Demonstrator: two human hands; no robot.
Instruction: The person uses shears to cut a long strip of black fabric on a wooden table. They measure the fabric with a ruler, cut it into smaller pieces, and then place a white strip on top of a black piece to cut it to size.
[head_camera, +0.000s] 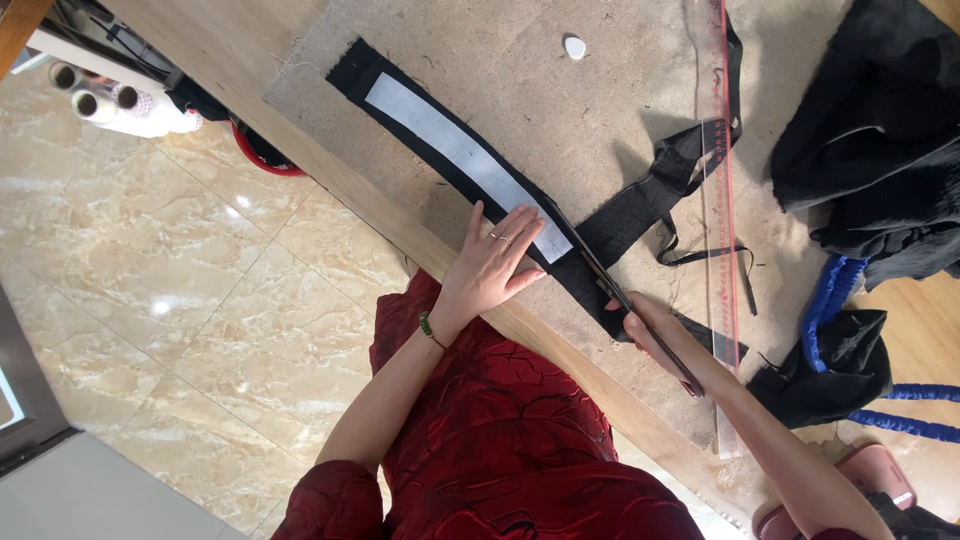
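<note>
L hand (492, 262) flat, fingers spread, pressing on black fabric strip (450, 150) w/ white interfacing strip (455, 150) on top, at its near end. Strip runs diagonally on grey felt pad (520, 70) over wooden table (230, 50). R hand (655, 335) closed round scissors (640, 315); blades point up-left into the black fabric just right of L hand. Clear ruler w/ red marks (722, 200) lies right of the cut, over loose black offcuts (690, 160). White chalk piece (575, 47) far side of pad. Black cloth pile (880, 140) far right. Thread spools (95, 100) far left, off table edge. Red garment (500, 430) worn.
</note>
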